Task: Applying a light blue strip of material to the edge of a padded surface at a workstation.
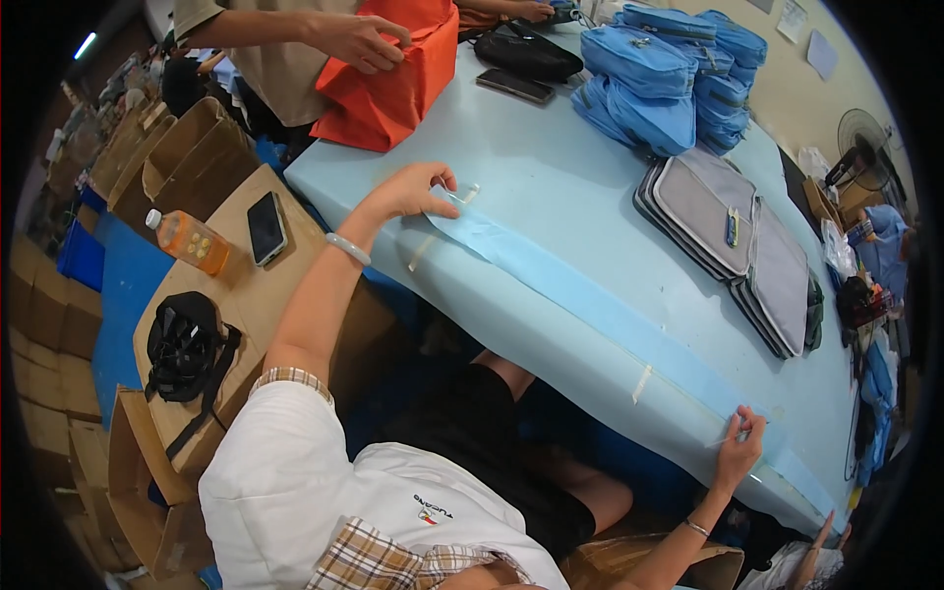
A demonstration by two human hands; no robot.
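The person's left hand (423, 194) is touching the left end of a long pale-blue strip (590, 300), the thumb lying against it and the forefinger curling just above with a narrow gap showing; I cannot tell whether they are clamping it. The right hand (742, 441) is keeping its fingertips bunched closely together at the strip's near edge, toward its right end, and what lies between them is too small to tell. The strip is lying along the near side of a light-blue table (531, 187), running from left to right, with a short piece of pale tape (642, 383) sitting beside its near edge. Farther back, grey zippered cases (693, 211) are lying to the right, and blue bags (639, 69) are standing piled beyond them. At the far left, a co-worker's hand (366, 41) is touching an orange bag (398, 93). Nearer on the left, a phone (266, 229) and a bottle (192, 243) are resting on a brown surface (251, 305).
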